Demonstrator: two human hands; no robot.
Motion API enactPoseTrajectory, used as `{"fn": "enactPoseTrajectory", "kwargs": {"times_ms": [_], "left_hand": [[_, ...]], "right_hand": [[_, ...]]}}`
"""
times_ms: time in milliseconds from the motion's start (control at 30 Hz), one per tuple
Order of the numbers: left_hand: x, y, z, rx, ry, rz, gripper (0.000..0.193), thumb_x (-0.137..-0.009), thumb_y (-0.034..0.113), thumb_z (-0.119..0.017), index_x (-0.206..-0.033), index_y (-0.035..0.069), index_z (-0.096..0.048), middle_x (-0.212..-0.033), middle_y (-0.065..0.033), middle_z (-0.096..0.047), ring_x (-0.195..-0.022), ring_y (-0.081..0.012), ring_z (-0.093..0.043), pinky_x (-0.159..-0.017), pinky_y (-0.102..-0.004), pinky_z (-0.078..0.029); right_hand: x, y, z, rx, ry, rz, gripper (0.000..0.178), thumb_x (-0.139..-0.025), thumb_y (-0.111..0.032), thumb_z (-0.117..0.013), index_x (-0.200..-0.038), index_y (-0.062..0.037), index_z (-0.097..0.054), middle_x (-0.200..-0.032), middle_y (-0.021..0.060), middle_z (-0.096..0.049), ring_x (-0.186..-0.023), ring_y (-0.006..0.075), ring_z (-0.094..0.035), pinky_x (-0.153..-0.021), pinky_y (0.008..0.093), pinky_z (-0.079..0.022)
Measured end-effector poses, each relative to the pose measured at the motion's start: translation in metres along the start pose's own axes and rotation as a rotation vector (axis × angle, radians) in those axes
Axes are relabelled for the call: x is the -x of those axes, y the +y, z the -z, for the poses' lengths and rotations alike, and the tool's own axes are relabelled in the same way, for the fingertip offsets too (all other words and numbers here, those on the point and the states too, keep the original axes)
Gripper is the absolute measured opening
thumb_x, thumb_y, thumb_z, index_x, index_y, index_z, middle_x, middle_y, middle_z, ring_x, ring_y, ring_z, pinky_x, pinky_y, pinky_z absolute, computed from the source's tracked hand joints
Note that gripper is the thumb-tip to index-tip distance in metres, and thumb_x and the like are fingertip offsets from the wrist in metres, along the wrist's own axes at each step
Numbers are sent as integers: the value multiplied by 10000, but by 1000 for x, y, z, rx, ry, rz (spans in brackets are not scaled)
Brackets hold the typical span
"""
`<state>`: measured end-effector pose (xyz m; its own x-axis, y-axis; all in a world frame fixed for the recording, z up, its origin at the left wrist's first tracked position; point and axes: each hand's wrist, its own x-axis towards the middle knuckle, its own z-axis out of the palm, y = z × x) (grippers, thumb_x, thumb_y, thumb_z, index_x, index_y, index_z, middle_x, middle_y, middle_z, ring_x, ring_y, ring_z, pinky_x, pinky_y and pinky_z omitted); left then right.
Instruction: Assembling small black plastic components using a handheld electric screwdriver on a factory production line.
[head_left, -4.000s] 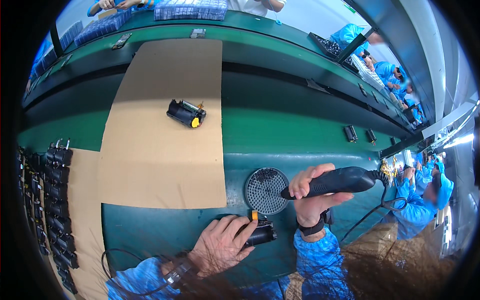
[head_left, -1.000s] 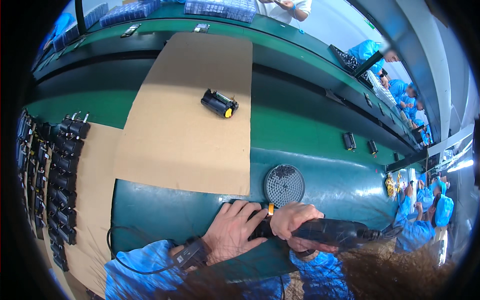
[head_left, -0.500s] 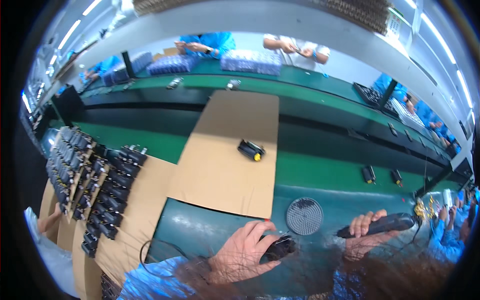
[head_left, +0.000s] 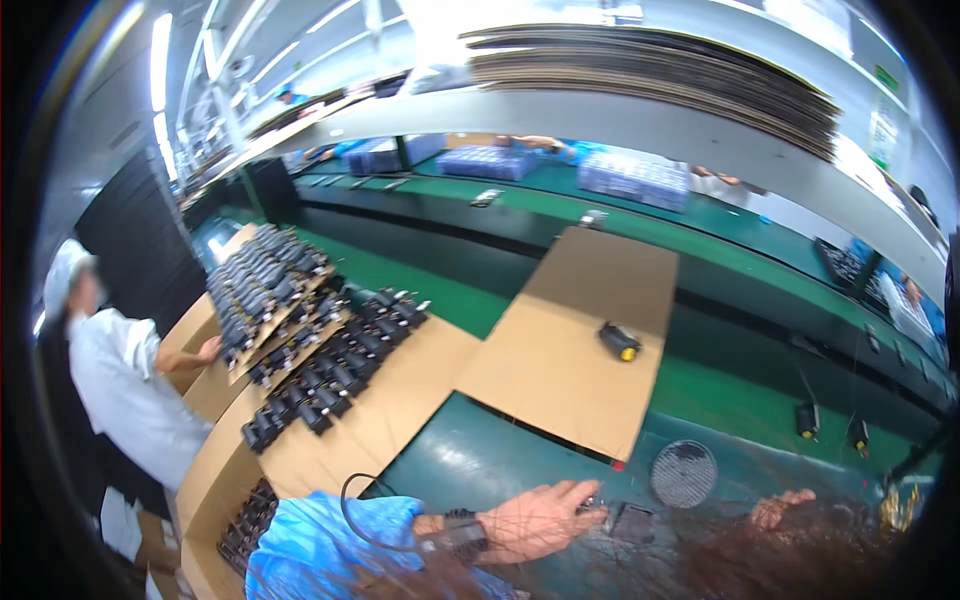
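Note:
My left hand (head_left: 535, 522), with a dark band at the wrist, reaches across the dark green bench. Its thumb and forefinger close around a small shiny piece (head_left: 591, 504) that I cannot make out. Just right of the fingertips is a dark, squarish thing (head_left: 632, 523) on the bench. My right hand (head_left: 780, 509) shows only in part, at the lower right; hair hides the rest and anything it may hold. Between the hands, a little farther off, lies a round grey ridged disc (head_left: 684, 473). A black unit with a yellow end (head_left: 620, 342) rests on a cardboard sheet (head_left: 560, 375).
Many black units (head_left: 335, 365) stand in rows on stacked cardboard at left, beside a person in white (head_left: 135, 370). Two more units (head_left: 808, 421) lie on the green surface at right. A shelf (head_left: 640, 115) carrying flat cardboard spans the far side. A dark cable (head_left: 345, 490) loops near my left sleeve.
The view has swung left, showing more of the person in white. My left hand has drawn back slightly from the dark thing. The black handheld tool in my right hand is out of sight.

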<state>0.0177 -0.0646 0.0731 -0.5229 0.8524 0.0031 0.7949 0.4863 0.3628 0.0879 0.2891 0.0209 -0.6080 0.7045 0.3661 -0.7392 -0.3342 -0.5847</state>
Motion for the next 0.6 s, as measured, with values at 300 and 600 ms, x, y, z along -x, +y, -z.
{"fn": "enactPoseTrajectory", "kwargs": {"times_ms": [300,600], "left_hand": [[224,-59,77,105,714,940,654,-720,150,-890,-1287,39,-584,-1191,-153,-604,-1108,-340,-640,-948,-416,-545],[309,-130,30,-285,692,1119,733,-722,157,-860,-1377,36,-555,-1207,-180,-648,-1146,-383,-631,-972,-435,-518]], "right_hand": [[0,-14,8,13,5,-142,781,-853,-874,-464,-971,-117,-617,-620,58,-541,-480,165,-477,-445,278,-384],[-1,-12,3,122,9,-153,776,-889,-860,-429,-940,-107,-613,-605,57,-511,-477,175,-459,-447,278,-366]]}}
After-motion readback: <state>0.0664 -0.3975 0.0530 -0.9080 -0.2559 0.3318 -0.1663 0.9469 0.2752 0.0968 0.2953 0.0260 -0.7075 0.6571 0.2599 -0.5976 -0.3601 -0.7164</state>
